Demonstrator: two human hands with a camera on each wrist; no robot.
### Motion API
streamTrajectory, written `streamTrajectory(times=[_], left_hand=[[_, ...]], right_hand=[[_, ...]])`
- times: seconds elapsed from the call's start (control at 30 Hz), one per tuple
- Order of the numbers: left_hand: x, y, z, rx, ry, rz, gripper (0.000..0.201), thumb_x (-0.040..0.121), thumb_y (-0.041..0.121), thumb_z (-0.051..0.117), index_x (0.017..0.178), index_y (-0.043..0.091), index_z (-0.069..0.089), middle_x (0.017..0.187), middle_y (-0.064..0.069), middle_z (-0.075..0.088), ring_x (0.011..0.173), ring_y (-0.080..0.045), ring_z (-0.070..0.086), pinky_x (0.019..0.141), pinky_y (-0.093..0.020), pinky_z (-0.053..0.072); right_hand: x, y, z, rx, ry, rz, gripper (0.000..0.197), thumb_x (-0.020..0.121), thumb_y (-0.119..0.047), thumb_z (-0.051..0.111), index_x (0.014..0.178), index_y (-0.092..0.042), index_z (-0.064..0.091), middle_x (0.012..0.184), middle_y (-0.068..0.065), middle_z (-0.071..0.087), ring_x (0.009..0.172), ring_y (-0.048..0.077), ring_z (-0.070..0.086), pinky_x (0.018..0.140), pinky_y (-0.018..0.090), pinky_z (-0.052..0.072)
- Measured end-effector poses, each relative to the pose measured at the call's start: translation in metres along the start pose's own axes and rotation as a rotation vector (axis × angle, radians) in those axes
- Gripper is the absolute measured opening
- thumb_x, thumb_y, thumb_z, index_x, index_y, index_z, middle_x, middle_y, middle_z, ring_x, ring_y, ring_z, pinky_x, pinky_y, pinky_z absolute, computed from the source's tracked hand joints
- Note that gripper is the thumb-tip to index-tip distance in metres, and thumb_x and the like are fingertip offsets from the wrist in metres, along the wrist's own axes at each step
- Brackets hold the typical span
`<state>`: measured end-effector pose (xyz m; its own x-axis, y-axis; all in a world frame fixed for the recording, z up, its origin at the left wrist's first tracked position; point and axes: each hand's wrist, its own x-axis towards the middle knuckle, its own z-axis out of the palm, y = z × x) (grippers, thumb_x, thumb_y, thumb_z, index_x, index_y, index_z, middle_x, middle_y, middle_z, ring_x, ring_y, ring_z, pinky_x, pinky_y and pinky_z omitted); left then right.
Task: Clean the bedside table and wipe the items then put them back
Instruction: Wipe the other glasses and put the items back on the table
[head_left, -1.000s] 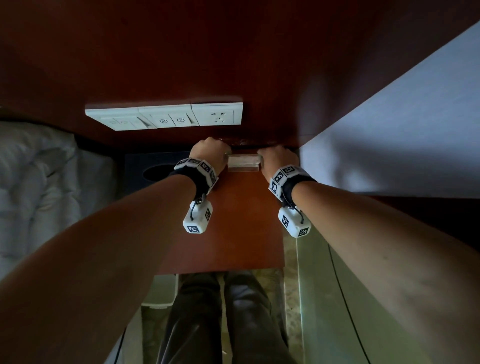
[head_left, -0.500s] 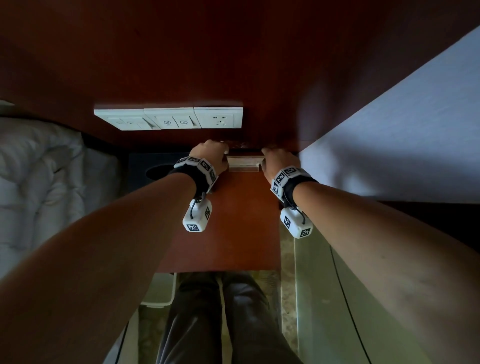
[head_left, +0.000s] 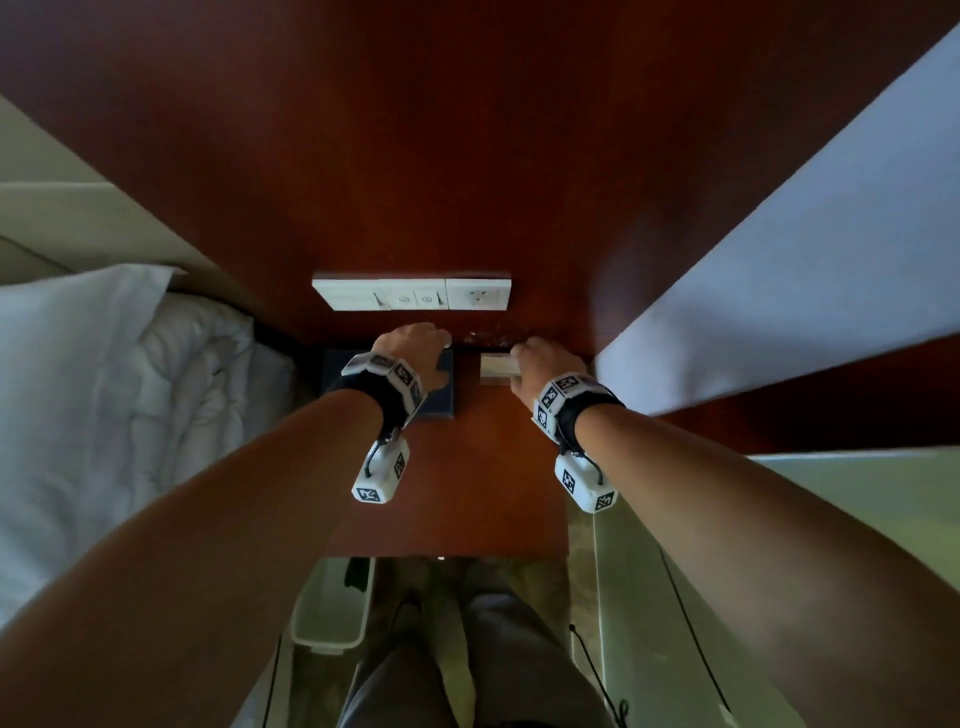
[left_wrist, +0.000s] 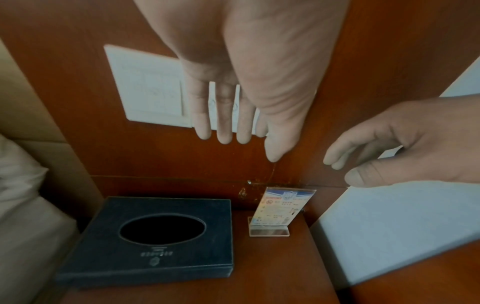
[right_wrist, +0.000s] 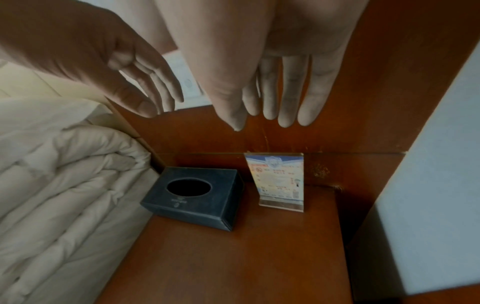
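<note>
On the red-brown bedside table (head_left: 467, 493), a dark tissue box (left_wrist: 155, 246) with an oval opening sits at the back left. A clear acrylic sign stand (left_wrist: 281, 207) with a printed card stands upright to its right, against the back panel. My left hand (head_left: 413, 353) hovers over the box's right part with straight fingers (left_wrist: 223, 123), holding nothing. My right hand (head_left: 540, 364) floats just right of the sign stand (head_left: 498, 369), its fingers (right_wrist: 288, 98) loose and apart from the card (right_wrist: 278, 179). The box (right_wrist: 197, 197) is also visible in the right wrist view.
A white switch and socket panel (head_left: 410, 293) is set in the wooden wall above the table. A bed with a white duvet (head_left: 130, 389) borders the table's left side, and a pale wall (head_left: 779, 260) stands at the right. A white bin (head_left: 332, 608) sits on the floor below.
Both hands were on the ends of the sign stand; they have let go of it. The left hand has shifted left over the tissue box. The head view now takes in more wall.
</note>
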<state>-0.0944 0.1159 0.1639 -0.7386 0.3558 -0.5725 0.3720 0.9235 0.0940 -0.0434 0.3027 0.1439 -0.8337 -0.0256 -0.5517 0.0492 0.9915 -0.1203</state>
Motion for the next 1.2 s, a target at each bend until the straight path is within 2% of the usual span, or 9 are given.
streamTrajectory(times=[0.13, 0.23, 0.33, 0.5, 0.6, 0.7, 0.9, 1.07, 1.2], left_hand=[[-0.051, -0.022, -0.013, 0.035, 0.01, 0.009, 0.059, 0.088, 0.046, 0.062, 0.14, 0.025, 0.044, 0.134, -0.002, 0.049, 0.118, -0.026, 0.053, 0.09, -0.041, 0.05], [-0.092, -0.045, -0.019, 0.044, 0.027, 0.014, 0.066, 0.086, 0.05, 0.062, 0.143, 0.025, 0.04, 0.137, -0.002, 0.047, 0.121, -0.026, 0.051, 0.092, -0.041, 0.048], [-0.138, -0.072, -0.022, 0.037, 0.075, 0.019, 0.069, 0.085, 0.05, 0.064, 0.144, 0.026, 0.038, 0.136, -0.002, 0.048, 0.119, -0.026, 0.052, 0.092, -0.04, 0.049], [-0.222, -0.121, -0.007, 0.016, 0.132, -0.007, 0.069, 0.083, 0.048, 0.067, 0.143, 0.027, 0.04, 0.135, -0.002, 0.049, 0.12, -0.026, 0.052, 0.094, -0.041, 0.049], [-0.273, -0.152, 0.009, -0.008, 0.174, -0.061, 0.065, 0.082, 0.047, 0.068, 0.139, 0.027, 0.045, 0.133, -0.002, 0.05, 0.118, -0.027, 0.053, 0.091, -0.039, 0.049], [-0.323, -0.181, 0.029, -0.063, 0.203, -0.118, 0.06, 0.081, 0.045, 0.07, 0.134, 0.026, 0.051, 0.132, -0.002, 0.053, 0.117, -0.027, 0.055, 0.091, -0.039, 0.049], [-0.42, -0.233, 0.075, -0.155, 0.243, -0.315, 0.063, 0.083, 0.048, 0.069, 0.138, 0.028, 0.046, 0.133, 0.0, 0.054, 0.116, -0.027, 0.057, 0.092, -0.039, 0.049], [-0.491, -0.259, 0.122, -0.243, 0.233, -0.489, 0.058, 0.086, 0.044, 0.066, 0.138, 0.028, 0.047, 0.131, 0.002, 0.055, 0.116, -0.024, 0.056, 0.092, -0.038, 0.049], [-0.557, -0.275, 0.175, -0.283, 0.2, -0.627, 0.054, 0.087, 0.044, 0.065, 0.136, 0.028, 0.049, 0.129, 0.001, 0.056, 0.115, -0.023, 0.057, 0.092, -0.037, 0.049]], right_hand=[[-0.033, -0.037, -0.022, -0.023, -0.016, -0.028, 0.038, 0.091, -0.034, 0.062, 0.125, -0.02, 0.053, 0.124, 0.003, 0.051, 0.112, 0.028, 0.055, 0.086, 0.044, 0.05], [-0.061, -0.068, -0.034, -0.025, 0.0, -0.038, 0.048, 0.091, -0.033, 0.063, 0.135, -0.021, 0.049, 0.13, 0.0, 0.049, 0.116, 0.028, 0.053, 0.09, 0.045, 0.049], [-0.092, -0.102, -0.04, -0.017, 0.042, -0.043, 0.048, 0.091, -0.032, 0.062, 0.136, -0.02, 0.049, 0.13, 0.0, 0.049, 0.117, 0.027, 0.053, 0.093, 0.046, 0.049], [-0.147, -0.174, -0.039, -0.062, 0.094, -0.107, 0.043, 0.09, -0.032, 0.062, 0.13, -0.019, 0.053, 0.123, 0.001, 0.051, 0.109, 0.025, 0.055, 0.082, 0.038, 0.048], [-0.173, -0.223, -0.034, -0.09, 0.126, -0.175, 0.045, 0.089, -0.034, 0.063, 0.131, -0.022, 0.053, 0.12, -0.001, 0.053, 0.107, 0.024, 0.056, 0.08, 0.037, 0.048], [-0.196, -0.27, -0.024, -0.108, 0.12, -0.26, 0.05, 0.089, -0.036, 0.063, 0.136, -0.023, 0.05, 0.126, -0.001, 0.052, 0.11, 0.025, 0.057, 0.082, 0.037, 0.049], [-0.235, -0.367, -0.002, -0.183, 0.103, -0.451, 0.043, 0.088, -0.036, 0.062, 0.128, -0.024, 0.056, 0.131, 0.002, 0.053, 0.112, 0.028, 0.058, 0.09, 0.041, 0.051], [-0.261, -0.429, 0.029, -0.274, 0.091, -0.607, 0.039, 0.09, -0.028, 0.061, 0.129, -0.023, 0.058, 0.132, 0.005, 0.056, 0.115, 0.029, 0.059, 0.09, 0.033, 0.047], [-0.288, -0.475, 0.07, -0.264, 0.033, -0.687, 0.04, 0.087, -0.025, 0.061, 0.127, -0.025, 0.06, 0.13, 0.005, 0.059, 0.111, 0.029, 0.061, 0.088, 0.031, 0.047]])
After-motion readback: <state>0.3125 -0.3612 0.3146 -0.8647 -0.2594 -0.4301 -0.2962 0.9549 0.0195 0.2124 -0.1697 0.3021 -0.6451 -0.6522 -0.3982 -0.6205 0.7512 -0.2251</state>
